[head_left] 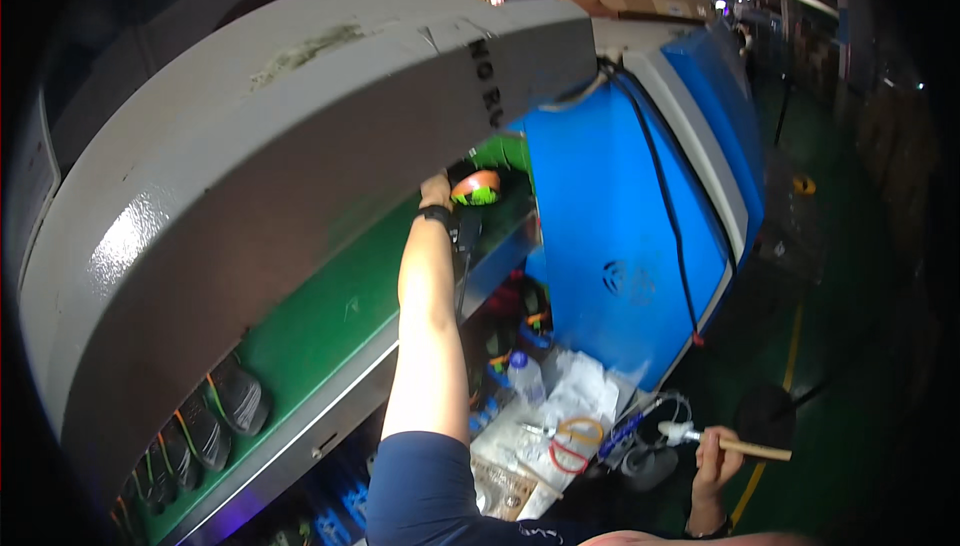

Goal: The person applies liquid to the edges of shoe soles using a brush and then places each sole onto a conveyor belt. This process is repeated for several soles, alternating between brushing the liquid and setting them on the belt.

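My left hand (436, 190) reaches in under the grey hood, over the green belt (330, 311). It is closed against a dark shoe with an orange and bright green sole (475, 187); its fingertips are partly hidden. My right hand (715, 461), low at the right, grips a brush (755, 448) by its pale wooden handle. The brush's white head points left, above the clutter beside the machine.
Several dark shoes (240, 401) line the belt at lower left. A blue machine panel (620, 236) with a hanging black cable stands ahead. Below it are a purple-capped bottle (525, 378), scissors (575, 436) with orange and red handles, and crumpled white paper (585, 386).
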A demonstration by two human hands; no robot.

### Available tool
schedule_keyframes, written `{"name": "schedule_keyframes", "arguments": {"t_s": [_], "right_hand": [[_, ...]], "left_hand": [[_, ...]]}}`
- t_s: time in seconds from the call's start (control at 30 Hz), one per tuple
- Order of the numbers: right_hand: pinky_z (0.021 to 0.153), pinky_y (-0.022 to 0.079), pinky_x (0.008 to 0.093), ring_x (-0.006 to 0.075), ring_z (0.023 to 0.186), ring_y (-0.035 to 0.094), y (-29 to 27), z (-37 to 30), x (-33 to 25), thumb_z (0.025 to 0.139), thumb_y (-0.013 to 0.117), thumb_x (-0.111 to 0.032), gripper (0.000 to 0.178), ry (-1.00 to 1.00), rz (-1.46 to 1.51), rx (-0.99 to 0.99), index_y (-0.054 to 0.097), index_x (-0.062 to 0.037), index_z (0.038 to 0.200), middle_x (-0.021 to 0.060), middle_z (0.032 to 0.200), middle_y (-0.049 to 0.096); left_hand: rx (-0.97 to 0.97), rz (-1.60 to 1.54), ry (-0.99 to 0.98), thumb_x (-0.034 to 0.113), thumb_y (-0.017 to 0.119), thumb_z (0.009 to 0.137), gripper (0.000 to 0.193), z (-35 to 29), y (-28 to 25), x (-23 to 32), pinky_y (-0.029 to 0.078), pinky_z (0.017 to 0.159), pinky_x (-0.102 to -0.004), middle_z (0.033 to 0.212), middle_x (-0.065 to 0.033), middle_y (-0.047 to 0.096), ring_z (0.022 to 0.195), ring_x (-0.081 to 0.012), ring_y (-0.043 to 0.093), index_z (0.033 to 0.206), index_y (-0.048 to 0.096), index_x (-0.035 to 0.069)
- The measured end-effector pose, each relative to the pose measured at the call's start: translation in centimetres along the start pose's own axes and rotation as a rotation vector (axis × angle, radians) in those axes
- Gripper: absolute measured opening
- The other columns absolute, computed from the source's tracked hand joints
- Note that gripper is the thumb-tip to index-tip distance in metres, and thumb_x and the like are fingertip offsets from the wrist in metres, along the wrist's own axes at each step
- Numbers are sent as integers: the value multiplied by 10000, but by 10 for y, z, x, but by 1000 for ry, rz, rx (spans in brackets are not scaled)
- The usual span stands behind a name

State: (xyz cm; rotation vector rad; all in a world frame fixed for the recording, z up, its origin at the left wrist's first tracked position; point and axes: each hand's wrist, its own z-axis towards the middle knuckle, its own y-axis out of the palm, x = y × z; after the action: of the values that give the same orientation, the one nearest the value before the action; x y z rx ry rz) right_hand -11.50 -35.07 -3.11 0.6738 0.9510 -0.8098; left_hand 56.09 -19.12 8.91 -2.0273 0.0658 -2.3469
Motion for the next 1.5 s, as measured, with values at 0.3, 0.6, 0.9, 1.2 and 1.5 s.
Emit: {"name": "schedule_keyframes", "arguments": {"t_s": [0.3, 0.6, 0.9, 1.2, 1.5], "right_hand": [[410, 273, 153, 27, 464, 373, 37, 18, 24, 825, 486, -104, 124, 56, 46, -170, 529, 10, 846, 3, 589, 455], [501, 339, 183, 57, 546, 428, 118, 8, 19, 807, 492, -53, 108, 181, 337, -695, 530, 27, 868, 31, 639, 492], [544, 361, 187, 63, 591, 439, 122, -4, 6, 813, 490, -42, 106, 156, 427, -802, 523, 37, 875, 35, 680, 506], [494, 325, 171, 36, 539, 402, 114, -15, 9, 816, 499, -39, 108, 187, 442, -782, 529, 30, 894, 15, 660, 493], [563, 385, 174, 41, 641, 460, 153, -59, 61, 794, 562, -53, 113, 570, 312, -1121, 545, 20, 880, 1, 734, 519]], "left_hand": [[-403, 639, 240, 328, 553, 781, 554, -253, -76, 80, 422, 822, -357, 1080, -228, 529, 1021, -303, 513, 1159, 424, -57], [963, 1547, 225, 642, 624, 538, 910, -423, -253, 38, 424, 682, -414, 885, -194, 503, 789, -320, 516, 1079, 422, -61], [1056, 1127, 15, 505, 622, 595, 801, -430, -290, 82, 446, 770, -398, 854, -245, 585, 850, -350, 577, 1129, 372, -36], [850, 815, 520, 305, 744, 629, 954, -433, -300, 96, 228, 1001, -339, 1319, -252, 233, 1217, -297, 284, 1300, 163, -46], [541, 125, 651, 150, 685, 710, 436, -433, -311, 39, 391, 826, -309, 985, -87, 537, 864, -160, 508, 1060, 485, -15]]}}
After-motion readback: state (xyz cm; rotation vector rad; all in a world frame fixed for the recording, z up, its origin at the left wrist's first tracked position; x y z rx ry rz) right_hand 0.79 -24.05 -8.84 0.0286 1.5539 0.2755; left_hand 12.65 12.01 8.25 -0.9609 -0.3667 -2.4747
